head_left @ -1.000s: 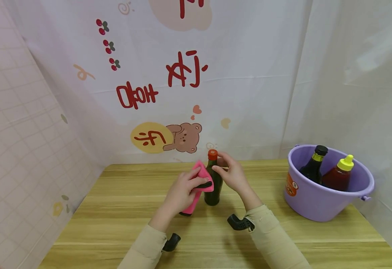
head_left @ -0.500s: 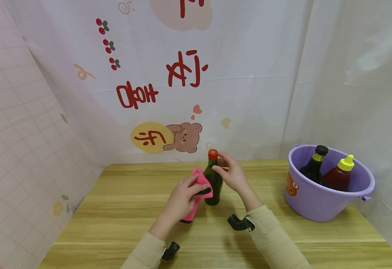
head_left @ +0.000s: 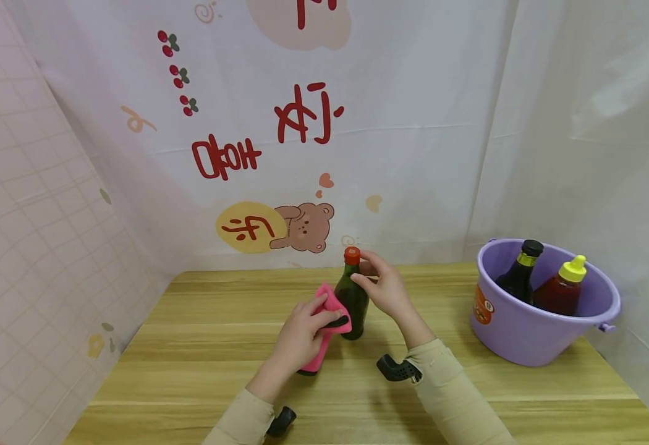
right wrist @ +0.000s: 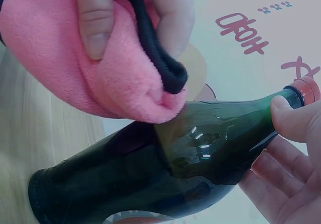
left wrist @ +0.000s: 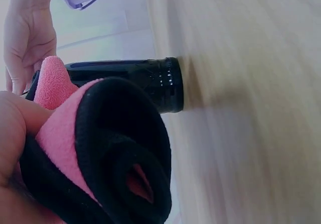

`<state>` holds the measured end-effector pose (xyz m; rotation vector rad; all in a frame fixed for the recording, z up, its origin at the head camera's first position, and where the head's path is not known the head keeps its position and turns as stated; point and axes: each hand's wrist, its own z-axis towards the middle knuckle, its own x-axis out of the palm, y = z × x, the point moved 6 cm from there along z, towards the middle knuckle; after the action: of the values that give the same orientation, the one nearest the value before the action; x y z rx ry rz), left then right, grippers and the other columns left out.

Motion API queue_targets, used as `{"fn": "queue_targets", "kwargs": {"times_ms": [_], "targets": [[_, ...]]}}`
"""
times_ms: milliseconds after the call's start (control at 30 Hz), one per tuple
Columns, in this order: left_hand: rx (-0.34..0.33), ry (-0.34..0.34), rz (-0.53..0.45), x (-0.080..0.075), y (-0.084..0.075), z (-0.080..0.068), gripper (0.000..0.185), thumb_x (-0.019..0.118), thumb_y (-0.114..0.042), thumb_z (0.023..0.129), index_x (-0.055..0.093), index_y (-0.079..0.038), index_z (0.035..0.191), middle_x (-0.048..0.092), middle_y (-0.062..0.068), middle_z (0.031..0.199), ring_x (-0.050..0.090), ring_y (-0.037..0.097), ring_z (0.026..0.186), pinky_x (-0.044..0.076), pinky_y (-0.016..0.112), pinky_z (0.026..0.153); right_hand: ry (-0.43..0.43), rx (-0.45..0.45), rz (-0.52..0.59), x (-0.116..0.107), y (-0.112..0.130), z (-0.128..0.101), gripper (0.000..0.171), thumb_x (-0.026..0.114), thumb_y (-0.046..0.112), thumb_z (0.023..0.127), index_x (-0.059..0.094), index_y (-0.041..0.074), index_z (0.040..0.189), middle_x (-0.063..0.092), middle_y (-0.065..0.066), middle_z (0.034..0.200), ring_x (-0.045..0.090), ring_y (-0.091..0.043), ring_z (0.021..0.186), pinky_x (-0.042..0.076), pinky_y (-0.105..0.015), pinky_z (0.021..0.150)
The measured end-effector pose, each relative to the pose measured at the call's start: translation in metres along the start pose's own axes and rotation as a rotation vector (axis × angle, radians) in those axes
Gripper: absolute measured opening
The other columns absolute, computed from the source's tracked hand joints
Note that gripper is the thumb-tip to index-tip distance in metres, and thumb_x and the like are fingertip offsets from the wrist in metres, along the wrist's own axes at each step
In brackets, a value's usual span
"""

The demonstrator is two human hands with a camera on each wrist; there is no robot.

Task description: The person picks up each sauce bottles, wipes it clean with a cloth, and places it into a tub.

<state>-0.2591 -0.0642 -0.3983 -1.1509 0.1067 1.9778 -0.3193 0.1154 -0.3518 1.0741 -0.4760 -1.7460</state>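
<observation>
A dark green glass bottle (head_left: 356, 309) with a red cap stands upright on the wooden table. My right hand (head_left: 384, 288) grips it by the neck, thumb in front and fingers behind, as the right wrist view shows. In my left hand (head_left: 300, 330) is a folded pink cloth (right wrist: 115, 68) with black edging, pinched between thumb and fingers. The cloth lies against the bottle's left side, around mid-height. From the left wrist, the cloth's rolled black-edged end (left wrist: 125, 153) hides part of the bottle (left wrist: 150, 78), whose base meets the tabletop.
A purple bucket (head_left: 510, 337) stands on the right of the wooden table (head_left: 202, 346). Inside it are a dark bottle (head_left: 519, 278) with a black cap and a red-brown squeeze bottle (head_left: 560, 293) with a yellow cap. A printed white curtain (head_left: 413, 154) hangs behind the table.
My left hand has slid the cloth down along the bottle's side, from near its shoulder to about mid-height. My right hand and the bottle have stayed put.
</observation>
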Motion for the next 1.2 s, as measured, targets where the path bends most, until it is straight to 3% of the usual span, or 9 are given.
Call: {"fn": "queue_targets", "kwargs": {"times_ms": [533,800,1033,1200], "targets": [[0.015,0.119,0.028,0.018,0.006,-0.008,0.032,0.072,0.001,0.085,0.077,-0.02,0.109,0.061,0.016,0.131,0.06,0.038,0.113,0.052,0.047,0.09,-0.001,-0.001,-0.022,0.0,0.0,-0.002,0.047,0.073,0.01,0.09,0.058,0.005,0.134,0.07,-0.016,0.104,0.068,-0.034,0.097,0.055,-0.051,0.085],[-0.003,0.224,0.045,0.03,0.011,-0.008,0.035,0.073,0.001,0.082,0.077,-0.022,0.109,0.062,0.014,0.129,0.062,0.035,0.098,0.053,0.044,0.081,0.002,0.0,-0.012,0.0,0.0,-0.001,0.046,0.073,0.01,0.09,0.059,0.007,0.133,0.071,-0.014,0.103,0.068,-0.031,0.098,0.054,-0.049,0.087],[0.044,0.302,0.089,0.038,0.011,-0.003,0.033,0.072,0.002,0.082,0.076,-0.02,0.106,0.067,0.009,0.12,0.061,0.028,0.115,0.048,0.043,0.094,0.004,0.003,0.009,0.0,-0.001,-0.001,0.045,0.072,0.009,0.09,0.059,0.006,0.133,0.071,-0.016,0.104,0.068,-0.031,0.099,0.054,-0.049,0.088],[0.057,0.365,0.119,0.043,0.011,0.001,0.034,0.073,0.002,0.082,0.076,-0.022,0.106,0.07,0.0,0.112,0.062,0.021,0.112,0.048,0.041,0.092,0.001,0.003,0.0,0.0,0.001,-0.001,0.046,0.073,0.009,0.09,0.058,0.007,0.134,0.071,-0.016,0.104,0.068,-0.033,0.098,0.055,-0.049,0.085]]}}
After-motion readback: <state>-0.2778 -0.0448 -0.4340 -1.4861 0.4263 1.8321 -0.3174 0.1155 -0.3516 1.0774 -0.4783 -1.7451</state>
